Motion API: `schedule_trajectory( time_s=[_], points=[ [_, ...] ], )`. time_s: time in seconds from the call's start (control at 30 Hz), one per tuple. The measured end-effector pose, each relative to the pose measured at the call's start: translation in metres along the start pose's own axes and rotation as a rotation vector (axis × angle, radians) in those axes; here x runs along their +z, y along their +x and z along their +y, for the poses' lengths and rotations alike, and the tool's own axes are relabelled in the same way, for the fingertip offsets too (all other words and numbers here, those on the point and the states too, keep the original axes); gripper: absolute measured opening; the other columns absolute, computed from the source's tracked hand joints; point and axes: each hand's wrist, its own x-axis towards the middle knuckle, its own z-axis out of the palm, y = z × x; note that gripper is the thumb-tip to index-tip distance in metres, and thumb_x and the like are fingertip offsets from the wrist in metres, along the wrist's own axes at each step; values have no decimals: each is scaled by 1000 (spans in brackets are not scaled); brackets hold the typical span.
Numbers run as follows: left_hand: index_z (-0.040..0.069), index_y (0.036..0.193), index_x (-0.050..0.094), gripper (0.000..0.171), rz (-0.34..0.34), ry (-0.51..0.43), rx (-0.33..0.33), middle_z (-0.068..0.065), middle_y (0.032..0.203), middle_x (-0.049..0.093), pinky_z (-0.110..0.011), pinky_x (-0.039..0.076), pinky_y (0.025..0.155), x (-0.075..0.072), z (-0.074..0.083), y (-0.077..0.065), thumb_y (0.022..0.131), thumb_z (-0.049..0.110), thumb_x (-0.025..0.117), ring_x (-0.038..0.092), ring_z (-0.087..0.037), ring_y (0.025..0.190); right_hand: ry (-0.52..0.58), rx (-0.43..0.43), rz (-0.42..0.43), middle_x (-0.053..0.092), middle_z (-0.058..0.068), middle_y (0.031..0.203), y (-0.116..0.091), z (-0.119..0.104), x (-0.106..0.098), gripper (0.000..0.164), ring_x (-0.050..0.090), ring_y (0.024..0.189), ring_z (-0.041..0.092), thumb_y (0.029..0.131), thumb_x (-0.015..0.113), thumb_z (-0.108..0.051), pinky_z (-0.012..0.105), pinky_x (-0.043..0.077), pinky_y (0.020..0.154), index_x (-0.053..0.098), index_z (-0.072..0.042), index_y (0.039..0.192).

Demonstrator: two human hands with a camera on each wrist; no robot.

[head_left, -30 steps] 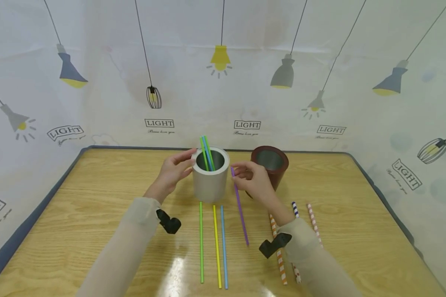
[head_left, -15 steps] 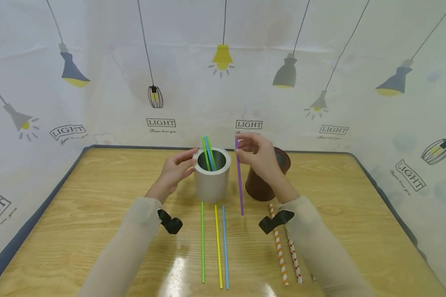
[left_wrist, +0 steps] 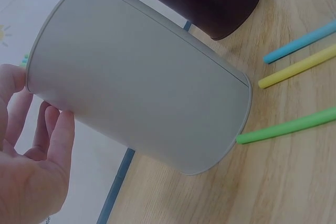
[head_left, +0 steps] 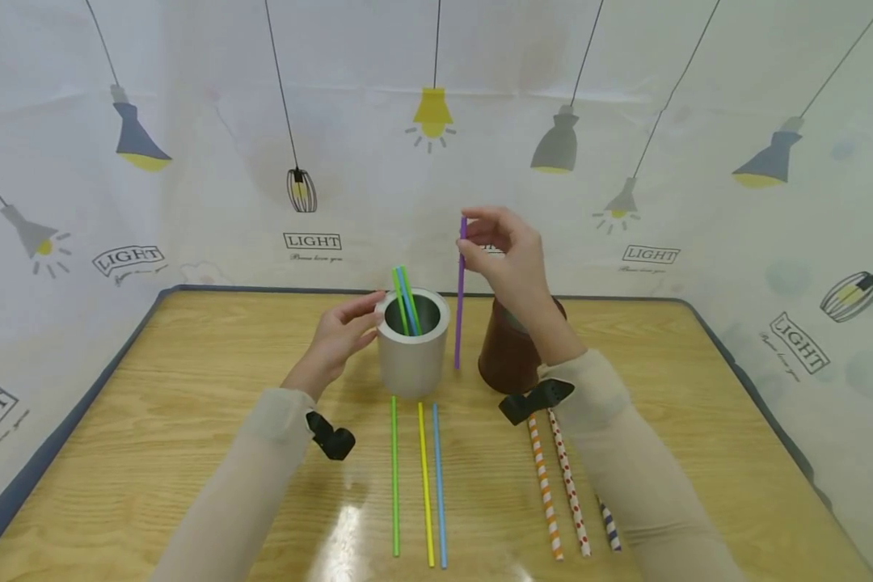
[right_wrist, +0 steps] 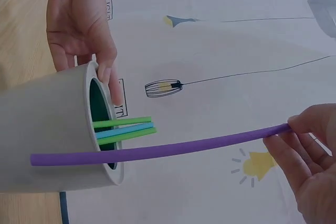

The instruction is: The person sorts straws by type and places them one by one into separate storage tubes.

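One right hand (head_left: 515, 257): fingertips pinch the purple straw (head_left: 460, 307) near its upper end.
Purple straw: almost upright, just right of the grey cup (head_left: 411, 368), lower end outside.
Left hand (head_left: 338, 335): loosely spread, touching the grey cup's left side, farther from the straw.

Ahead of me hangs a pale backdrop (head_left: 367, 178) printed with a yellow hanging lamp (head_left: 432, 113), a grey bell-shaped lamp (head_left: 555, 141) and boxed black "LIGHT" lettering (head_left: 312, 242); below me, a light wood-grain tabletop (head_left: 211, 364) with dark-blue edging (head_left: 18, 485).
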Motion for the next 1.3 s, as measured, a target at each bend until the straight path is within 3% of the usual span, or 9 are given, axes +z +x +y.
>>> schedule_trajectory(
  time_s=[0.23, 0.47, 0.7, 0.83, 1.07, 1.3],
  points=[
    [10, 130, 52, 41, 1, -2, 1, -8, 125, 48, -31, 44, 93, 1, 0, 0, 90, 10, 58, 47, -19, 115, 20, -128, 99, 60, 17, 88, 10, -13, 2, 30, 61, 74, 17, 81, 63, 7, 30, 56, 61, 57, 9, 110],
    [10, 132, 51, 41, 1, 4, -3, -8, 126, 48, -31, 44, 93, 0, 1, -2, 91, 10, 57, 47, -19, 116, 59, -141, 182, 61, 15, 89, 16, -19, 2, 29, 62, 76, 19, 80, 64, 7, 31, 56, 63, 58, 7, 109],
    [10, 131, 51, 41, 3, 1, -8, -8, 126, 48, -31, 45, 93, 0, 1, -1, 90, 9, 57, 47, -19, 116, 91, -126, 233, 60, 14, 87, 20, -5, 7, 30, 61, 75, 19, 79, 64, 10, 30, 56, 62, 56, 10, 108],
    [10, 131, 51, 41, 3, 1, -8, -8, 126, 48, -31, 45, 92, -1, 0, -1, 91, 9, 57, 47, -19, 116, 58, -104, 231, 60, 21, 88, 14, 1, 12, 30, 61, 76, 21, 79, 62, 13, 31, 56, 62, 55, 13, 108],
    [10, 131, 51, 41, 3, 3, 3, -8, 126, 48, -30, 45, 92, -2, -2, 1, 91, 9, 57, 47, -19, 116, 47, 31, 195, 57, 25, 90, 3, 10, 20, 29, 60, 76, 25, 79, 60, 14, 28, 56, 64, 55, 14, 108],
    [11, 131, 51, 41, 8, 7, -8, -7, 127, 48, -30, 45, 92, -1, -1, 1, 91, 10, 57, 47, -19, 116, 29, 81, 100, 55, 28, 92, -3, 34, 25, 29, 59, 79, 31, 80, 59, 15, 30, 56, 65, 54, 15, 109]
  ],
)
